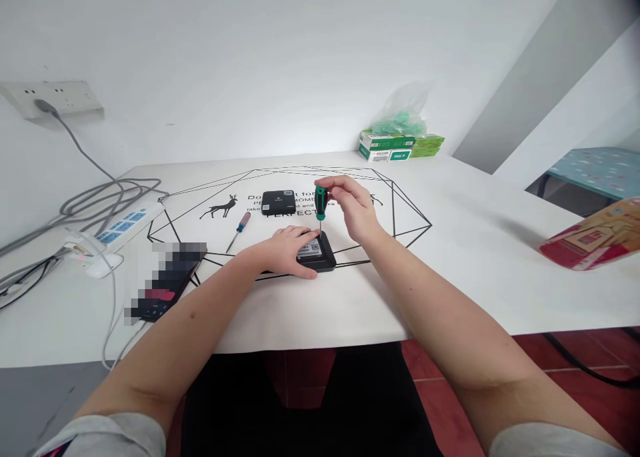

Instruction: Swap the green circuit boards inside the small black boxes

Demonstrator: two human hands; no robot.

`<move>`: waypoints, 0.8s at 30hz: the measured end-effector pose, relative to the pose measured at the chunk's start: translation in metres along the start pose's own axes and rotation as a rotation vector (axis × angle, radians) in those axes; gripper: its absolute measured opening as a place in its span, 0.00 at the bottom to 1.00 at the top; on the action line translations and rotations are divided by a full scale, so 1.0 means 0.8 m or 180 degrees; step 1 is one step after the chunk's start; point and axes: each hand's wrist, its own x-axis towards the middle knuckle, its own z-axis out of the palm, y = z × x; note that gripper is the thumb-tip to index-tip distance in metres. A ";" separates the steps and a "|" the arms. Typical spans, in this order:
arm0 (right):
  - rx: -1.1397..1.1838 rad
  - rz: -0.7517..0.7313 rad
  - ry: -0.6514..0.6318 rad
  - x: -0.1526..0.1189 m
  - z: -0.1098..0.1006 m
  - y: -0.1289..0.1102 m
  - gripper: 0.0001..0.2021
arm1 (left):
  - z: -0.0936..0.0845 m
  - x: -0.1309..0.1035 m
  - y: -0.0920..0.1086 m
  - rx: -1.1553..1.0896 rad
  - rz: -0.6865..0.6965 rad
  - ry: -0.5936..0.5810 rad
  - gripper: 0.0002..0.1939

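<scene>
A black plastic device box (327, 250) with a white label lies on the printed mat, its left part covered by my left hand (290, 250). That hand holds the box down, thumb along the near side and fingers over the far side. My right hand (353, 204) grips a green and black screwdriver (321, 204) by its handle. The screwdriver stands upright, its shaft pointing down at the far edge of the box. Whether the tip sits in a screw is too small to tell. Behind the hands lies a second flat black box (278, 202).
To the left lie a smaller screwdriver (240, 230), a phone (173, 277) and a white power strip (123, 227) with coiled grey cables. Green-and-white boxes (387, 147) with a plastic bag stand at the back wall. A red package (593, 237) is at the right.
</scene>
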 end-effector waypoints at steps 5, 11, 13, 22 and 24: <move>0.0271 0.0163 0.0135 -0.005 0.013 0.002 0.27 | -0.002 -0.001 0.003 -0.0025 0.0018 0.0011 0.60; 0.0176 0.0188 0.0039 -0.009 0.012 0.003 0.17 | -0.001 -0.002 0.002 -0.0032 0.0003 0.0024 0.60; 0.0000 0.0080 -0.0006 -0.008 0.008 0.002 0.12 | -0.001 -0.001 0.001 -0.0042 0.0017 0.0024 0.61; -0.0824 -0.0783 0.0166 -0.001 -0.002 -0.001 0.12 | 0.001 0.000 -0.001 -0.0042 0.0014 0.0047 0.61; -0.0702 -0.0748 0.0091 -0.002 -0.002 -0.005 0.12 | 0.000 0.000 0.000 -0.0041 0.0000 0.0025 0.61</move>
